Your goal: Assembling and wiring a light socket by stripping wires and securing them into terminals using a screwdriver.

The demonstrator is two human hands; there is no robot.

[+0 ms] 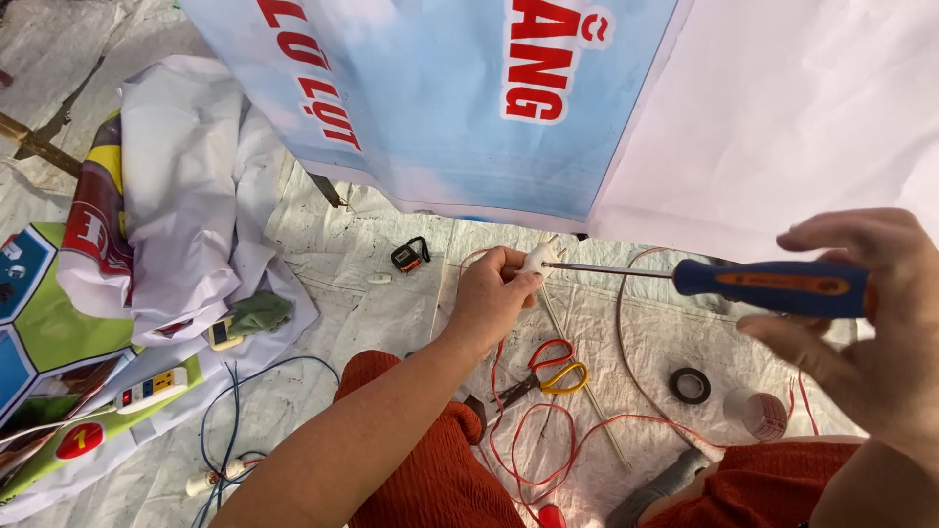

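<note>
Two hands are at work in front of you; your left hand is closed around a small white plastic fitting, pinching it at the fingertips and holding it up above the floor sheet, while your right hand grips the blue-and-orange handle of a screwdriver, fingers curled loosely round it; the steel shaft runs level to the left and its tip sits right at the fitting, though whether it is seated in a screw head is too small to tell. A thin red wire trails from near the fitting and loops over the pale tarpaulin between your knees; red-and-yellow scissors lie just below your left hand, a roll of black tape and a paler roll lie further right, and a small black-and-orange gadget rests beyond your left wrist. Further left are a white power strip on a coloured printed sheet, blue cable and crumpled white sheeting; a blue-and-white banner hangs ahead.

As I judge it, the risk is the tip slipping; you hold the fitting in bare fingers with nothing bracing it, so a hard push or a tilted shaft could jab your left fingertips or crack the plastic; the loose wire could also snag and tug the fitting askew.
</note>
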